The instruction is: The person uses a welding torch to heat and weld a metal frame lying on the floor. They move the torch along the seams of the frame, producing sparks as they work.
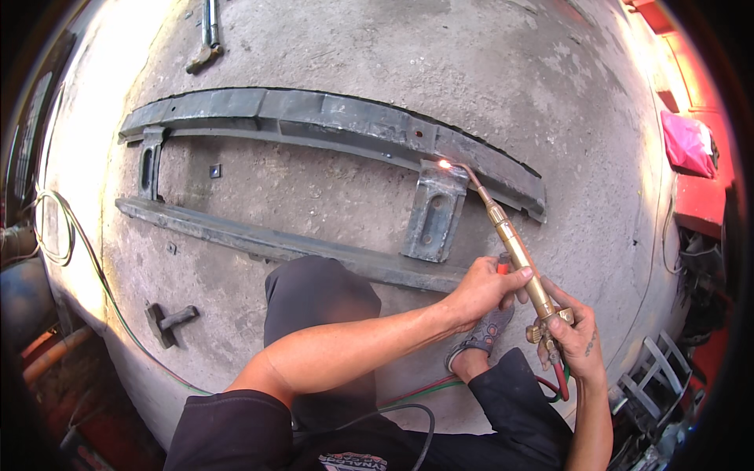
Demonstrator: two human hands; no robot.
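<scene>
My right hand point(577, 334) grips the valve end of a brass gas torch point(514, 243). Its bent tip points up and left, and a small bright flame point(444, 164) glows where a steel bracket point(434, 216) meets a long dark metal bumper beam point(338, 118). Curled round a small orange lighter-like object point(503, 268), my left hand point(488, 286) rests its thumb against the torch body. The lower part of that object is hidden by the fingers. A second bracket point(149, 163) stands at the left, and a lower metal bar point(267, 242) runs nearest my knee.
A hammer point(169, 322) lies on the concrete floor at left. Hoses point(98, 267) run along the left and under my legs. A long metal tool point(206, 47) lies at the top. On the right are a pink bag point(688, 144), a red box point(699, 202) and scrap metal frames point(652, 373).
</scene>
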